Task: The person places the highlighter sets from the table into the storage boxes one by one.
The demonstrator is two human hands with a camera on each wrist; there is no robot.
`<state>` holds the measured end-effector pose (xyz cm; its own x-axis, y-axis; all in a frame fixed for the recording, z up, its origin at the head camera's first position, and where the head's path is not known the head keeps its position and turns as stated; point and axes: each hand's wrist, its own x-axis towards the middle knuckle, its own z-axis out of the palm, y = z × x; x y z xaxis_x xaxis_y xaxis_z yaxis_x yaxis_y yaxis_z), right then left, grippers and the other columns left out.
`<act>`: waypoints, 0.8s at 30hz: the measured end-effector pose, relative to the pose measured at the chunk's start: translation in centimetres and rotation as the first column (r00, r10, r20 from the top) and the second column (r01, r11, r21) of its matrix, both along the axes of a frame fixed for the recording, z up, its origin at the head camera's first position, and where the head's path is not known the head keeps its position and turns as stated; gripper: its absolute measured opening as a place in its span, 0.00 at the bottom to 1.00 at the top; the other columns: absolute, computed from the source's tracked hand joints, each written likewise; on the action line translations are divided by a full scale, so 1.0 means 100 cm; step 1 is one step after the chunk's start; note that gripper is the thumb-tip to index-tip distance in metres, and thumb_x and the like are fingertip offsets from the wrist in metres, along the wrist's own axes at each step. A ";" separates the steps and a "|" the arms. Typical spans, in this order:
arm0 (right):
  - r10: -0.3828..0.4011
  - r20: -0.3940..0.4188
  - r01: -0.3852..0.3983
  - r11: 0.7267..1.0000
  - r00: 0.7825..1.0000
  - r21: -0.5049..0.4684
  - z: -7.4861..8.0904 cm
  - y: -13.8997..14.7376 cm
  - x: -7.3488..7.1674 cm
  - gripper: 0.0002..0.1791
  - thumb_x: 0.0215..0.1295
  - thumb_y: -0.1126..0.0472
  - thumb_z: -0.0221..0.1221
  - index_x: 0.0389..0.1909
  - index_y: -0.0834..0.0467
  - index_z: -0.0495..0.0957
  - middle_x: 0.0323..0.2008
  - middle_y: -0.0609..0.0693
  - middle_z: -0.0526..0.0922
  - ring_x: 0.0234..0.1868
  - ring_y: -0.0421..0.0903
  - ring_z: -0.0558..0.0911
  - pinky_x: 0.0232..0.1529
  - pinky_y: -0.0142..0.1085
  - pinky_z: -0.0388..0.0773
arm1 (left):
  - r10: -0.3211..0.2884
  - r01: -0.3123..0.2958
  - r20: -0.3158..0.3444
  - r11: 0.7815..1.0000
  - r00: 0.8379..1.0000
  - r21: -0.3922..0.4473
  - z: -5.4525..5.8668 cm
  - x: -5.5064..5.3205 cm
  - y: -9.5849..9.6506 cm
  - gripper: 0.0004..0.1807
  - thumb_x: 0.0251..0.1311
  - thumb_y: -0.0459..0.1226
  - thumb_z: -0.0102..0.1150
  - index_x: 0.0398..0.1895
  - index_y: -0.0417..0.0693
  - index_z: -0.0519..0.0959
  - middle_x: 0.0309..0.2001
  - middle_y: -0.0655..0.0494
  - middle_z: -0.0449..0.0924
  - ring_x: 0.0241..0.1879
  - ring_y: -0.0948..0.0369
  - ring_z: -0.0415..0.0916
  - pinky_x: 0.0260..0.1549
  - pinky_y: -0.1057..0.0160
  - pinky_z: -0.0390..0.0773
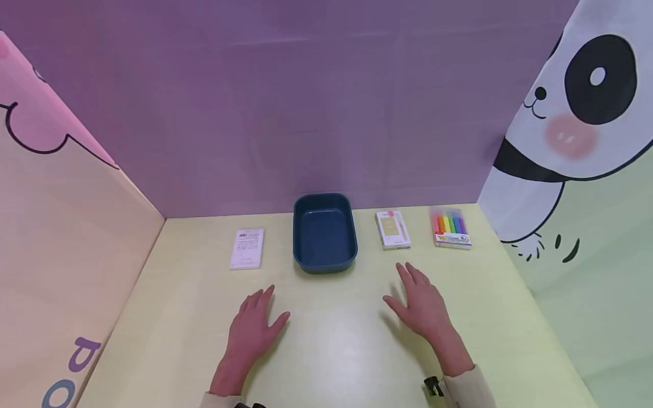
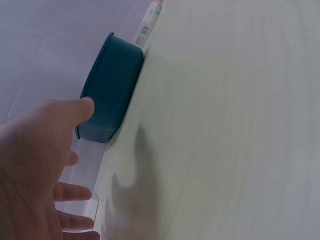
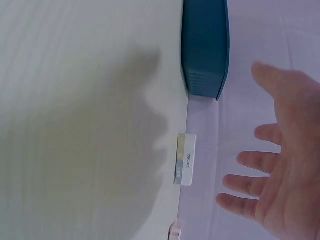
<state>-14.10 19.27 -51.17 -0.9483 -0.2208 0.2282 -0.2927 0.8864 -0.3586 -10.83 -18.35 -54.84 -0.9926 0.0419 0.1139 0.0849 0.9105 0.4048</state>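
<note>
A dark blue rectangular bin [image 1: 325,262] stands at the back middle of the table. Left of it lies a flat white box with printed text [image 1: 247,249]. To its right is a white box with a gold panel [image 1: 393,230], and farther right a clear pack of coloured markers [image 1: 451,228]. My left hand [image 1: 252,331], fingers spread and holding nothing, hovers in front of the white printed box. My right hand [image 1: 420,303] is held over the table in front of the gold-panelled box, its fingers extended and nothing in them.
The pale table [image 1: 326,351] meets a purple backdrop [image 1: 326,113] behind the bin. A pink and cream panel [image 1: 61,238] borders the left side, and a panel with a panda drawing [image 1: 576,141] borders the right. Both hands cast shadows on the tabletop.
</note>
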 end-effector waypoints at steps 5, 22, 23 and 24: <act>-0.026 -0.015 0.025 0.999 1.000 -0.024 0.005 -0.005 -0.006 0.40 0.61 0.46 0.64 0.69 0.62 0.64 0.63 0.64 0.69 0.61 0.62 0.70 0.52 0.57 0.72 | -0.022 0.023 -0.014 0.997 1.000 0.068 0.003 -0.010 -0.005 0.38 0.60 0.51 0.62 0.71 0.46 0.64 0.63 0.38 0.68 0.60 0.40 0.66 0.51 0.40 0.70; -0.025 0.058 0.029 0.997 0.998 -0.065 0.006 -0.016 -0.008 0.33 0.63 0.52 0.63 0.67 0.58 0.69 0.61 0.61 0.72 0.59 0.59 0.72 0.48 0.55 0.76 | -0.097 0.013 0.124 0.836 0.988 0.549 0.022 -0.068 -0.020 0.30 0.69 0.39 0.55 0.72 0.44 0.61 0.63 0.37 0.68 0.56 0.42 0.73 0.52 0.46 0.73; -0.022 0.055 0.026 0.997 0.998 -0.073 0.006 -0.017 -0.008 0.33 0.63 0.52 0.64 0.67 0.58 0.69 0.61 0.61 0.72 0.60 0.59 0.72 0.48 0.55 0.76 | -0.099 0.014 0.125 0.833 0.987 0.553 0.024 -0.070 -0.020 0.30 0.69 0.39 0.55 0.72 0.44 0.61 0.63 0.36 0.68 0.56 0.42 0.73 0.52 0.46 0.73; -0.019 0.054 0.024 0.996 0.998 -0.081 0.005 -0.018 -0.007 0.32 0.63 0.52 0.64 0.67 0.58 0.69 0.61 0.60 0.72 0.60 0.59 0.72 0.49 0.55 0.76 | -0.103 0.017 0.123 0.833 0.987 0.553 0.025 -0.072 -0.021 0.30 0.69 0.38 0.55 0.72 0.44 0.61 0.63 0.36 0.68 0.56 0.42 0.73 0.52 0.46 0.73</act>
<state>-14.83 17.51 -50.63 -0.9638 -0.1830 0.1941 -0.2526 0.8596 -0.4442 -18.03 -20.45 -52.30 -0.9972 0.0749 -0.0055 0.0351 0.5292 0.8478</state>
